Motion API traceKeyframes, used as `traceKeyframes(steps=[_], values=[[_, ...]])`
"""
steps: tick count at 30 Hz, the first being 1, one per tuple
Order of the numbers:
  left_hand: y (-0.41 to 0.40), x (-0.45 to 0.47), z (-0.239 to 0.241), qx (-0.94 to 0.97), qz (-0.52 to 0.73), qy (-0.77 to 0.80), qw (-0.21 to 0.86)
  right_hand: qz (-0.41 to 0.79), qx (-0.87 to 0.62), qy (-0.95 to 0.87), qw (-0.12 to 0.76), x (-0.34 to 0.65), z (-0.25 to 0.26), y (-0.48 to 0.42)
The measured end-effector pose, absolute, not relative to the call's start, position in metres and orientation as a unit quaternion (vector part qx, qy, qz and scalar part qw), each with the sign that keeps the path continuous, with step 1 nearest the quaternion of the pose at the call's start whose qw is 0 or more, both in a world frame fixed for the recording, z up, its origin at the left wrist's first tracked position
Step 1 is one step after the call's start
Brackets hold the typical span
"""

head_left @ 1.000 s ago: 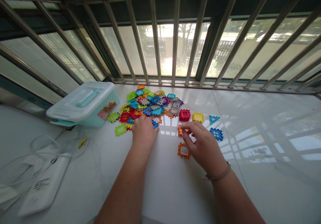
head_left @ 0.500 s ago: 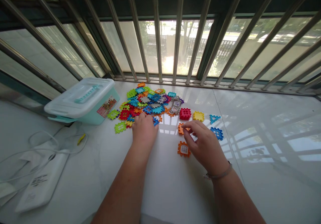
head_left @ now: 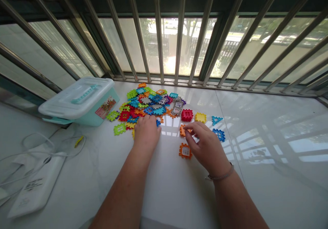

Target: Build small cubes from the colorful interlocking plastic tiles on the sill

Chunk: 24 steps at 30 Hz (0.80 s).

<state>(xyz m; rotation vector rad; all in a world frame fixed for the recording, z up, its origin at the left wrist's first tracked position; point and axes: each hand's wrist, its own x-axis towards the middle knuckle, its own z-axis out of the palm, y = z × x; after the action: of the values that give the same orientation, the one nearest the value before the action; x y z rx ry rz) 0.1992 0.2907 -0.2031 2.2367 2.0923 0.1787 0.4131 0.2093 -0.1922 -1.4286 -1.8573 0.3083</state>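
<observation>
At the front edge of a heap of plastic notched building tiles [head_left: 145,100], my left hand [head_left: 147,131] reaches down with its back toward me. Its fingertips are hidden, and a blue tile [head_left: 158,122] shows beside them. My right hand [head_left: 203,143], with a braided bracelet on the wrist, hangs over an orange tile [head_left: 182,130]. Its fingers are loosely bent, with a gap between thumb and fingers and nothing visible in them. Nearer me lies an orange window tile [head_left: 185,150]. Around that hand are red tiles [head_left: 187,115], a yellow tile [head_left: 200,117], a light blue triangle [head_left: 216,120] and a blue window tile [head_left: 219,134].
To the left stands a mint plastic box [head_left: 98,114] with its pale lid [head_left: 66,97] on. A white power strip [head_left: 38,186] and loose cables [head_left: 51,152] lie at the lower left. Metal bars [head_left: 159,34] line the window behind the shiny white surface [head_left: 271,174].
The view has shifted slightly, so everything sits a little farther left. Both hands keep nearly the same places; less of the blue tile shows beside my left hand.
</observation>
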Motion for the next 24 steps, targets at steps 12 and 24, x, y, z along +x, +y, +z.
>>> traceKeyframes(steps=[12,24], values=[[0.293,0.197,-0.205,0.736,0.064,0.667,0.093,0.121,-0.565,-0.726,0.372,0.414,-0.192,0.209],[0.285,0.218,-0.203,0.829,0.326,0.406,0.204,0.149,-0.618,-0.647,0.421,0.413,-0.191,0.208]])
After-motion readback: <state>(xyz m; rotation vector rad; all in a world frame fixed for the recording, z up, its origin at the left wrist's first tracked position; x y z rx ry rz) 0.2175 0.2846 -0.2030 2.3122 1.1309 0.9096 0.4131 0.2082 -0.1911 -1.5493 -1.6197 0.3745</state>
